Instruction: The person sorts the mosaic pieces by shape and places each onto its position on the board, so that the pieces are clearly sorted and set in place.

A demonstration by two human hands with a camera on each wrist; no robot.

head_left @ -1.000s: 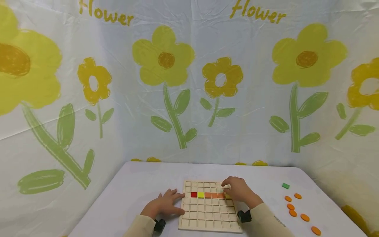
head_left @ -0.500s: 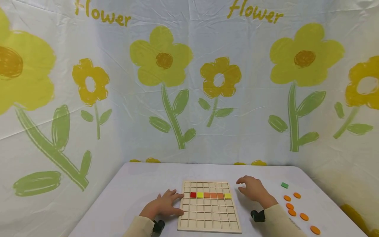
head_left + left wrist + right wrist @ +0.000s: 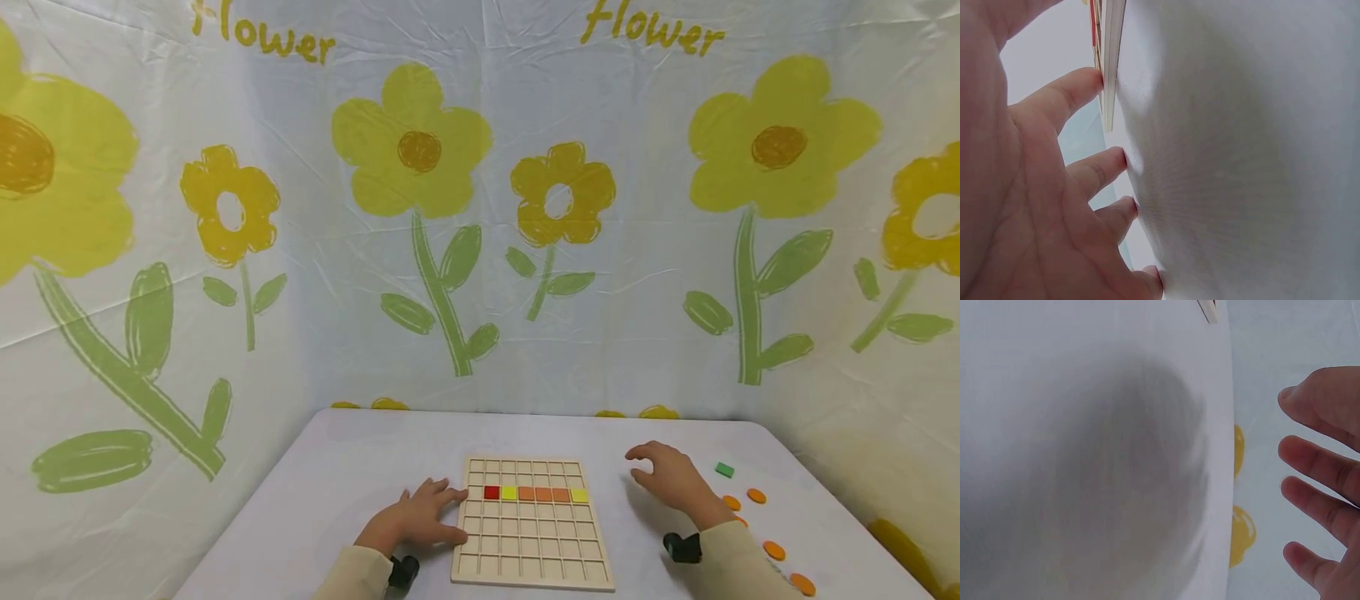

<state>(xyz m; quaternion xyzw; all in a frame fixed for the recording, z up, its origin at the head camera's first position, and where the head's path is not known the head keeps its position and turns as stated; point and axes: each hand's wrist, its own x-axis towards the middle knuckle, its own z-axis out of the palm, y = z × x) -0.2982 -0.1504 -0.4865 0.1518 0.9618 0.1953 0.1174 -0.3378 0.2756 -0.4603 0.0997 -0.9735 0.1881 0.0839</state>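
Observation:
A pale wooden grid board [image 3: 532, 550] lies on the white table. One of its upper rows bears a red square tile [image 3: 492, 493], a yellow one [image 3: 509, 493], three orange ones [image 3: 543, 495] side by side, and another yellow tile [image 3: 579, 496] at the right end. My left hand [image 3: 422, 517] is spread at the board's left edge, with index finger and thumb touching it. In the left wrist view a fingertip [image 3: 1092, 80] meets the board's side. My right hand [image 3: 667, 477] hovers over the table right of the board, fingers loosely bent and holding nothing.
Right of my right hand lie a green square tile [image 3: 724, 470] and several round orange discs [image 3: 774, 550], some partly hidden by the right sleeve [image 3: 738, 558]. A flower-printed cloth [image 3: 555, 358] hangs behind the table and along its sides.
My right hand has left the board and moved right towards the discs, uncovering the yellow tile at the row's end. The left hand stays at the board's edge.

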